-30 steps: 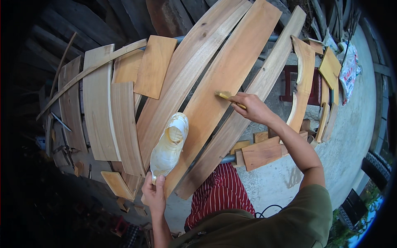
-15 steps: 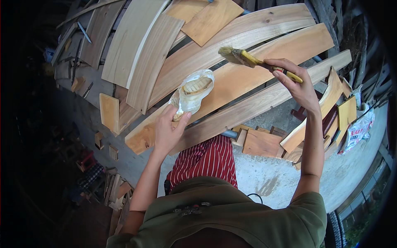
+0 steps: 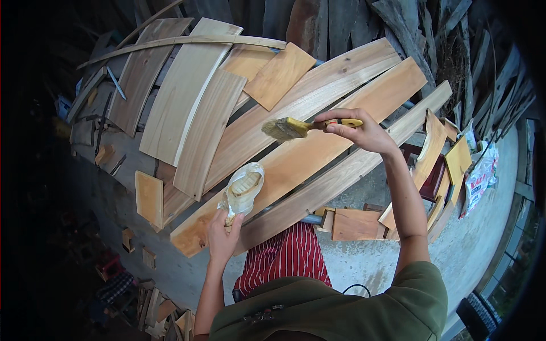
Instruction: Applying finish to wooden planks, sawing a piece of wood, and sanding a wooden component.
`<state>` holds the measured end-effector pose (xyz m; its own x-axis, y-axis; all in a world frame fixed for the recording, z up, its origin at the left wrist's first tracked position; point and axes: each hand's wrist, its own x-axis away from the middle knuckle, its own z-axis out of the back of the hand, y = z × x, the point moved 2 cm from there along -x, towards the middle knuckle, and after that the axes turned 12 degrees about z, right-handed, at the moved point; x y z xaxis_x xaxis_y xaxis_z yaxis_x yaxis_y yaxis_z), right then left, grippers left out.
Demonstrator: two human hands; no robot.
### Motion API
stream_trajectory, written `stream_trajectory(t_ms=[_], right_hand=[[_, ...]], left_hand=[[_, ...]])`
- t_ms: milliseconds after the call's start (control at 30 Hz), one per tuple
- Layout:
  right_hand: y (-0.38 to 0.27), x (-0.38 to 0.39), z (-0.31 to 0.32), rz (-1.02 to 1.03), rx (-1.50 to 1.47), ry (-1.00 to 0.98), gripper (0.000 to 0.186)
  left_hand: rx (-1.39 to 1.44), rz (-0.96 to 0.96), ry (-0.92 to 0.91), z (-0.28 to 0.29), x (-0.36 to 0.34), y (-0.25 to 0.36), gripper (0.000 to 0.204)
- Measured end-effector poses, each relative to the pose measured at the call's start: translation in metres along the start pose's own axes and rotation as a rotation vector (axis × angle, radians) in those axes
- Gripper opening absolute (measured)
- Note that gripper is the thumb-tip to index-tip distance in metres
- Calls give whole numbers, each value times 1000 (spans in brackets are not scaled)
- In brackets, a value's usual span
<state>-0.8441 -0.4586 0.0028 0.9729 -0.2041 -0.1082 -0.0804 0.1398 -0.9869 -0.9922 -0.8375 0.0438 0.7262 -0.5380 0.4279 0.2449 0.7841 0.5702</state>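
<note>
My left hand [image 3: 224, 234] grips a small container [image 3: 245, 186] lined with crinkled clear plastic. It hangs over the lower left part of a long orange-brown board [image 3: 310, 153]. What lies inside the container is hard to make out. Higher and to the right, my right hand [image 3: 361, 132] is closed round the handle of a paintbrush [image 3: 301, 126] with a yellow and dark handle. Its pale bristles point left, above the boards and apart from the container. A lighter long board [image 3: 358, 67] lies behind the orange one, and a narrow board [image 3: 347, 176] lies in front.
Wide planks [image 3: 187, 94] lie at the left, with a square piece [image 3: 280, 75] beside them. Wood offcuts [image 3: 357, 224] and a white printed bag [image 3: 480, 179] sit at the right. Old rough planks [image 3: 406, 34] lean at the back. A wood block [image 3: 149, 199] stands at the left.
The paintbrush has moved left, closer to the container. My left hand has shifted slightly left with the container. The view has tilted up, showing more old planks at the back.
</note>
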Motion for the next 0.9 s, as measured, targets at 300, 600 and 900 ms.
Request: stream_trajectory(t_ms=[300, 600, 900], right_hand=[[192, -34, 98, -357, 1156, 713, 28], [152, -44, -66, -106, 170, 169, 27], [239, -15, 270, -237, 142, 1017, 26]], left_hand=[[35, 268, 90, 7, 12, -31, 21], [109, 299, 35, -12, -20, 10, 20], [184, 328, 55, -8, -31, 10, 23]])
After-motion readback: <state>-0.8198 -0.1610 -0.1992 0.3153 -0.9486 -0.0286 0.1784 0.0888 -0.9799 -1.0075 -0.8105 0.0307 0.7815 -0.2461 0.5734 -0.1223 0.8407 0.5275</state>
